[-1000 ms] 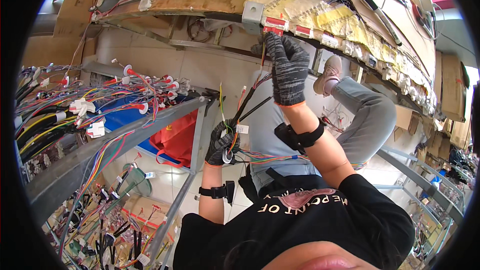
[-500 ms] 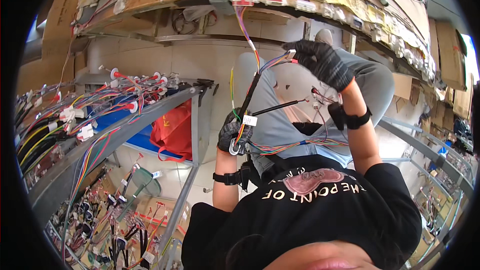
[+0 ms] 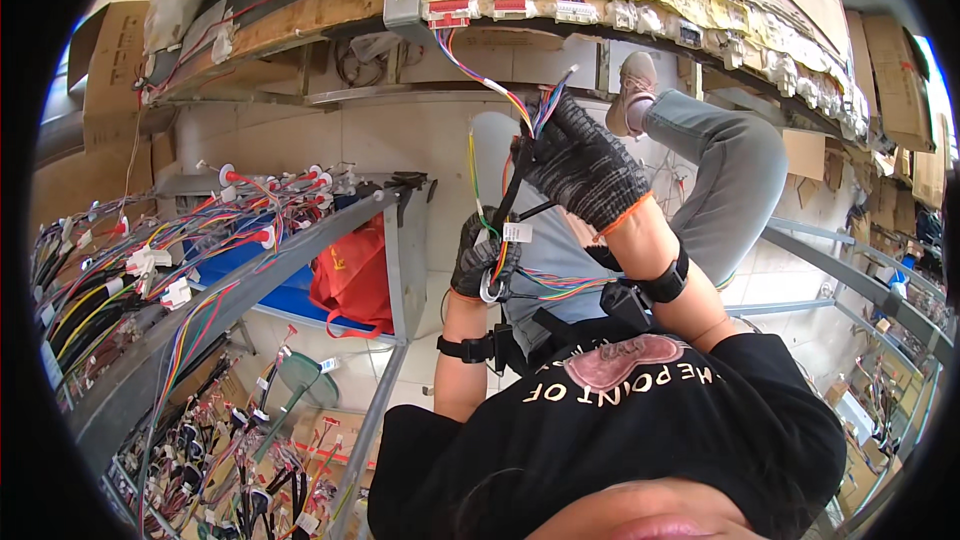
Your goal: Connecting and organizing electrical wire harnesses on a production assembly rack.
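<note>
A wire harness (image 3: 511,188) with a black-sleeved trunk runs between my gloved hands. My left hand (image 3: 482,258) is closed around its lower part, beside a white label (image 3: 517,232) and a pale ring (image 3: 490,291). Higher up, my right hand (image 3: 585,158) grips it where the coloured wires leave the sleeve; its fingertips are partly hidden. A short branch of wires (image 3: 551,108) sticks up past the right fingers. The harness's other coloured strands lead up to a red-and-white connector (image 3: 449,12) at the bench edge, and more wires (image 3: 560,285) trail across my lap.
A row of white connectors (image 3: 622,15) lines the edge of the bench (image 3: 340,35) ahead. On the left, a metal rack (image 3: 230,275) carries many harnesses, with a red bag (image 3: 352,275) beneath. Below it lie more harnesses (image 3: 215,450). Metal rails (image 3: 850,270) stand at right.
My right hand has moved left and down from the branch's white connector onto the harness trunk. My right leg has shifted, so the shoe shows more. The view has also shifted slightly.
</note>
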A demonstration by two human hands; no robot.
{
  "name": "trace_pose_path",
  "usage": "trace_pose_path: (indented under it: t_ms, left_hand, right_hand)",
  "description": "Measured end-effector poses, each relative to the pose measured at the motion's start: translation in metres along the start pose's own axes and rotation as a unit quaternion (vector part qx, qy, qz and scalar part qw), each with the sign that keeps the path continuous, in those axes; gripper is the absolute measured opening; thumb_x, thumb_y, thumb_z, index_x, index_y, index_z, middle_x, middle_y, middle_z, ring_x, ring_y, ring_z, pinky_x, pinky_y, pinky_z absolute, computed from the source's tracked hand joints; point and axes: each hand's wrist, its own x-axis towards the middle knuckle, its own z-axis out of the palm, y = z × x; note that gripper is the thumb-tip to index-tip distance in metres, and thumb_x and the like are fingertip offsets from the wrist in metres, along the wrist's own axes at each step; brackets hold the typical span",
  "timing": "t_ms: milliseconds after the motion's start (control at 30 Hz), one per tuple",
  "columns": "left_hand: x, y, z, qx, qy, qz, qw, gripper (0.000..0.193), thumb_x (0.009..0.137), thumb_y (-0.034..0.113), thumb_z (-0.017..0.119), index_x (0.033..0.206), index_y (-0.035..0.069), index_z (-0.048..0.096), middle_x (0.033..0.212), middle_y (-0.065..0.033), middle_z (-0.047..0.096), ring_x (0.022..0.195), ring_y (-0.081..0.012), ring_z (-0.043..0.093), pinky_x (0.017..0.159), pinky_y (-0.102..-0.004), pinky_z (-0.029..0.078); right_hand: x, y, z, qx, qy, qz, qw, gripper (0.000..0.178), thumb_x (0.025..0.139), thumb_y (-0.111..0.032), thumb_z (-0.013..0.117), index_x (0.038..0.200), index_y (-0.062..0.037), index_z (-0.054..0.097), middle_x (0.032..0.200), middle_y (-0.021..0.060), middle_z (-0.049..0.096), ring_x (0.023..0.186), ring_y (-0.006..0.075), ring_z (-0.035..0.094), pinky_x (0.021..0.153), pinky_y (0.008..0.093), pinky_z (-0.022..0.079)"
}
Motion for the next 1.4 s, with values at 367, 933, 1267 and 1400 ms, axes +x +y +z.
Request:
trace_pose_path:
  t_ms: [367, 933, 1267, 1400]
  left_hand:
    - [0.024, 0.003, -0.013, 0.024, -0.016, -0.004, 1.0, 0.043, 0.079, 0.013, 0.068, 0.118, 0.006, 0.05, 0.086, -0.0129, 0.06, 0.055, -0.0162, 0.054, 0.045, -0.0252, 0.043]
    - [0.043, 0.009, 0.006, 0.017, -0.031, -0.003, 0.999, 0.045, 0.083, 0.02, 0.064, 0.122, 0.005, 0.05, 0.077, -0.0112, 0.058, 0.048, -0.0157, 0.049, 0.042, -0.0264, 0.039]
    - [0.045, 0.005, 0.017, -0.038, -0.025, 0.01, 0.999, 0.041, 0.085, 0.019, 0.062, 0.12, 0.004, 0.05, 0.075, -0.0096, 0.056, 0.047, -0.0149, 0.048, 0.041, -0.026, 0.038]
    - [0.052, 0.008, 0.022, -0.02, -0.04, 0.015, 0.999, 0.04, 0.086, 0.019, 0.06, 0.121, 0.003, 0.049, 0.071, -0.0079, 0.054, 0.041, -0.0143, 0.044, 0.039, -0.0247, 0.037]
  right_hand:
    - [-0.004, 0.002, 0.047, -0.483, -0.086, -0.397, 0.775, 0.017, 0.085, -0.009, 0.063, 0.097, 0.004, 0.063, 0.093, 0.0126, 0.067, 0.081, 0.0194, 0.066, 0.073, 0.03, 0.053]
    - [0.028, 0.002, 0.065, -0.498, -0.059, -0.424, 0.754, 0.017, 0.086, -0.008, 0.063, 0.098, 0.0044, 0.066, 0.086, 0.0092, 0.069, 0.075, 0.0129, 0.064, 0.069, 0.0255, 0.051]
    - [0.017, 0.002, 0.076, -0.557, -0.017, -0.436, 0.707, 0.016, 0.087, -0.012, 0.063, 0.092, 0.0023, 0.067, 0.076, 0.0053, 0.067, 0.066, 0.0077, 0.06, 0.06, 0.0227, 0.048]
    - [-0.016, -0.01, 0.08, -0.61, -0.044, -0.466, 0.64, 0.019, 0.086, -0.017, 0.06, 0.088, 0.001, 0.065, 0.067, 0.0046, 0.063, 0.059, 0.01, 0.058, 0.057, 0.0268, 0.046]
